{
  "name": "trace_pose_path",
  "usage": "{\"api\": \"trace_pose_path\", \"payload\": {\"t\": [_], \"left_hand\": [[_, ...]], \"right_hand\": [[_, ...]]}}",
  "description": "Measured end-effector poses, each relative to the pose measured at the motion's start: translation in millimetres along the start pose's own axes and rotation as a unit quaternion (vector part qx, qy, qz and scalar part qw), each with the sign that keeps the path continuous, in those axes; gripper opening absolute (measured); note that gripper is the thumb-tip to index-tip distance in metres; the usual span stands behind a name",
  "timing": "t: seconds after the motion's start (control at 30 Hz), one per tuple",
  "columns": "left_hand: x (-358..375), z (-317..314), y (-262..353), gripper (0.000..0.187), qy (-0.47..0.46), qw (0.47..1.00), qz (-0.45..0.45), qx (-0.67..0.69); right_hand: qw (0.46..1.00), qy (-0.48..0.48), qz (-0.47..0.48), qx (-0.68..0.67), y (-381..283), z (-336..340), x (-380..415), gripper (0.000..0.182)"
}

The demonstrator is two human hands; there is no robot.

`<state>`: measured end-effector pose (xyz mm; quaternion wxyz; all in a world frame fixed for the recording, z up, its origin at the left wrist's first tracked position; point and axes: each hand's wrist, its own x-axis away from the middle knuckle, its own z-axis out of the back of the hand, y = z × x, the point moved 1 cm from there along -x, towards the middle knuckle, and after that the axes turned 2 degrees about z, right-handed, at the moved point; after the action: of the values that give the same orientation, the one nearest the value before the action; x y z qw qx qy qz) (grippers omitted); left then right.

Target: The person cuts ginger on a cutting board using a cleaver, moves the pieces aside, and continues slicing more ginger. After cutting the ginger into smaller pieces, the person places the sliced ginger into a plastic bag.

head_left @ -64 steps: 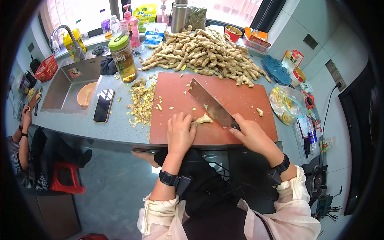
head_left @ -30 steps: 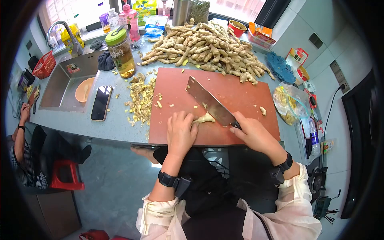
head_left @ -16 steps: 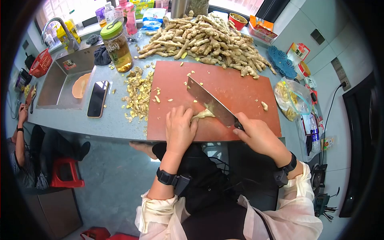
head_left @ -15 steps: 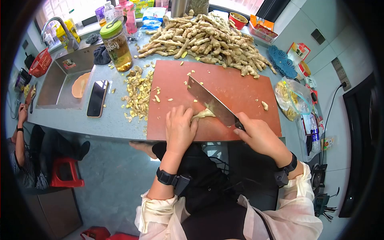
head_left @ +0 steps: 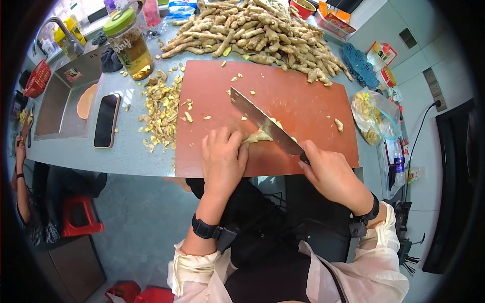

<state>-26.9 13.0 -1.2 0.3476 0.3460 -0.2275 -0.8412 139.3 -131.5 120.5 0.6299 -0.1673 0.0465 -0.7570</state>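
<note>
On the reddish cutting board [head_left: 313,116] lies a pale piece of ginger [head_left: 260,136]. My left hand [head_left: 223,155], fingers curled together, holds its left end. My right hand [head_left: 333,174] is closed round the black handle of a cleaver [head_left: 268,121], whose wide blade slants up and left across the ginger's right end. Small ginger bits lie around the blade, and a small knob [head_left: 339,125] sits at the board's right. Sliced ginger [head_left: 164,108] is heaped left of the board. Behind it rises a large pile of whole ginger [head_left: 262,33].
A green-lidded jar [head_left: 130,48], a phone [head_left: 107,121] and a sink [head_left: 63,108] are on the left. At the right are a plastic bag of slices [head_left: 371,113] and a blue dish [head_left: 359,65]. Another person's arm [head_left: 21,171] shows at far left, near a red stool [head_left: 81,216].
The view has shifted slightly, so the board and counter items appear higher and the left-side items further left. Both hands keep their grips, with the blade still at the ginger.
</note>
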Motion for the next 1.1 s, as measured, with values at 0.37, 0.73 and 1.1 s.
{"api": "trace_pose_path", "payload": {"t": [0.37,0.73,1.1], "left_hand": [[-2,1,1,0.013,-0.011,1.0,0.005,0.01],[1,1,1,0.016,0.007,1.0,-0.012,-0.005],[1,0,1,0.015,-0.006,1.0,0.003,-0.02]], "right_hand": [[0.999,0.026,0.016,0.013,-4,-20,-20,0.016],[0.996,0.062,0.058,0.024,0,-31,-28,0.02],[0.992,0.094,-0.003,-0.083,54,-28,8,0.031]]}}
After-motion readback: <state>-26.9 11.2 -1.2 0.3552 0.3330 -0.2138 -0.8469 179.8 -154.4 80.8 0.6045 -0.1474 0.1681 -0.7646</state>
